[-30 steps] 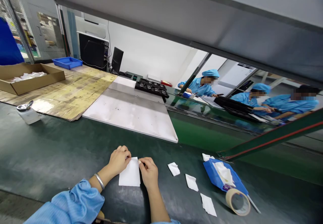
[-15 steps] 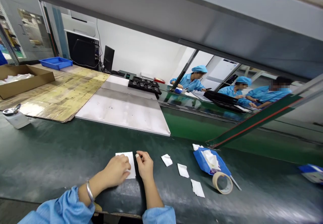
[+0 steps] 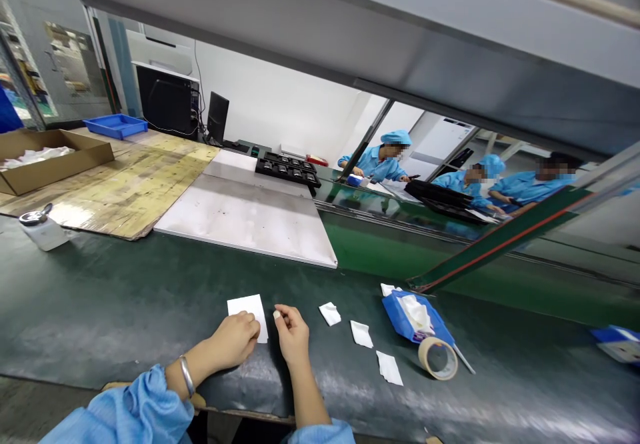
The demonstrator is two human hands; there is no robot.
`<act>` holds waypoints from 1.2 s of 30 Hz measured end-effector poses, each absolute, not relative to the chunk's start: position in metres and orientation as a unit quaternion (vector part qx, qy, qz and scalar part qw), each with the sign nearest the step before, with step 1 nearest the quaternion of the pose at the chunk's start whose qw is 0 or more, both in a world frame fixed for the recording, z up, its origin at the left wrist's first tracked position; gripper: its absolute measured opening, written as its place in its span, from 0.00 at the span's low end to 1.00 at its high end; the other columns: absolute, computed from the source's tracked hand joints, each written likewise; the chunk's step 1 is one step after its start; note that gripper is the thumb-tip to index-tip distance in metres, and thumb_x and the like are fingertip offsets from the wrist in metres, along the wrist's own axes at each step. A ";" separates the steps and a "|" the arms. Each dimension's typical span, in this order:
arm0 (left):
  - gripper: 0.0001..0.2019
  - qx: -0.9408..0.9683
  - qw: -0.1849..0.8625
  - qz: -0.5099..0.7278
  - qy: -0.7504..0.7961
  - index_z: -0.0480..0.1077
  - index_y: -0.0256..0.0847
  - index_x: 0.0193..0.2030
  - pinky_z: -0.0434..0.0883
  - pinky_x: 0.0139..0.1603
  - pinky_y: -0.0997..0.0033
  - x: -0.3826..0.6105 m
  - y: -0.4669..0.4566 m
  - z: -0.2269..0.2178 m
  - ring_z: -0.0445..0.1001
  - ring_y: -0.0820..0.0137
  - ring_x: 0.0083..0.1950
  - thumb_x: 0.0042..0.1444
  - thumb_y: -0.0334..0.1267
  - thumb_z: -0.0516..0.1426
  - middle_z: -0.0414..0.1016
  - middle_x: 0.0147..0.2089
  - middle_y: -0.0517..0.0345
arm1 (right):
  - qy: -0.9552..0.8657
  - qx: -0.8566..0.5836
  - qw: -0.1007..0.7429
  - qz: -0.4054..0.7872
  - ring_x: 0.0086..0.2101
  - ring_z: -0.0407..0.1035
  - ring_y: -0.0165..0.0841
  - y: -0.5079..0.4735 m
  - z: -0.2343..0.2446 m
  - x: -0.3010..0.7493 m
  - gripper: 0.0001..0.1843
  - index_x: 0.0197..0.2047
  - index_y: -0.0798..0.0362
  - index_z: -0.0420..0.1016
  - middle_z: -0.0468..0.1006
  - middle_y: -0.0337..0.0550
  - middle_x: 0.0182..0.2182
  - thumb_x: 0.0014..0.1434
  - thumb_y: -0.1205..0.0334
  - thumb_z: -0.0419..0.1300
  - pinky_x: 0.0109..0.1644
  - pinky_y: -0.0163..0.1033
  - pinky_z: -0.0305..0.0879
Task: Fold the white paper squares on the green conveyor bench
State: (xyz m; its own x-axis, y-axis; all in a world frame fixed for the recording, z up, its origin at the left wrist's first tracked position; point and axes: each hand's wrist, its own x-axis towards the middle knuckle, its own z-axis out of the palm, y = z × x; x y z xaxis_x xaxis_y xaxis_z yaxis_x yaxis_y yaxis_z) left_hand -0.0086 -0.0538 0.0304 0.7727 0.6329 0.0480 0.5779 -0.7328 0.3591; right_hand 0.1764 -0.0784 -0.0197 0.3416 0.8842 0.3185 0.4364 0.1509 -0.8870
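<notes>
A white rectangular sheet [image 3: 245,308] lies flat on the dark green bench [image 3: 125,311]. My left hand [image 3: 234,341] rests on its near right corner with the fingers curled down onto it. My right hand [image 3: 292,329] sits just right of the sheet, a small gap apart. Its thumb and forefinger are pinched together, with a small pale bit at the tips that I cannot make out. Both sleeves are light blue, and a metal bangle [image 3: 187,375] is on my left wrist.
Three small folded white pieces [image 3: 361,334], a blue wipe pack [image 3: 400,321] and a tape roll [image 3: 438,359] lie to the right. A white board [image 3: 250,217], a small bottle [image 3: 43,231], a cardboard box [image 3: 80,154] and a black tray [image 3: 287,169] lie beyond. Co-workers [image 3: 383,161] sit far right.
Both hands were pinching the sheet's top edge. The right hand has let go and moved slightly right; the left hand slid to the sheet's near corner. The view shifted.
</notes>
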 end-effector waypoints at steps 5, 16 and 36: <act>0.06 0.923 0.181 0.089 0.329 0.68 0.40 0.39 0.69 0.43 0.60 -0.006 -0.054 0.029 0.70 0.57 0.46 0.54 0.32 0.55 0.72 0.43 0.48 | -0.534 -0.615 0.540 0.212 0.24 0.64 0.27 -0.091 -0.020 0.176 0.12 0.40 0.55 0.78 0.75 0.43 0.33 0.58 0.59 0.57 0.30 0.34 0.65; 0.10 0.869 0.304 0.144 0.363 0.74 0.38 0.32 0.67 0.35 0.74 -0.005 -0.035 0.018 0.74 0.69 0.34 0.50 0.27 0.52 0.77 0.33 0.56 | -0.570 -0.604 0.521 0.200 0.27 0.67 0.30 -0.122 -0.018 0.172 0.11 0.40 0.52 0.78 0.75 0.45 0.35 0.61 0.61 0.55 0.30 0.34 0.65; 0.10 0.933 0.159 0.052 0.320 0.74 0.33 0.38 0.70 0.42 0.55 0.012 -0.061 0.029 0.71 0.51 0.46 0.53 0.28 0.53 0.74 0.41 0.38 | -0.589 -0.615 0.495 0.171 0.28 0.67 0.31 -0.131 -0.020 0.169 0.10 0.39 0.52 0.78 0.74 0.41 0.30 0.62 0.61 0.55 0.33 0.35 0.64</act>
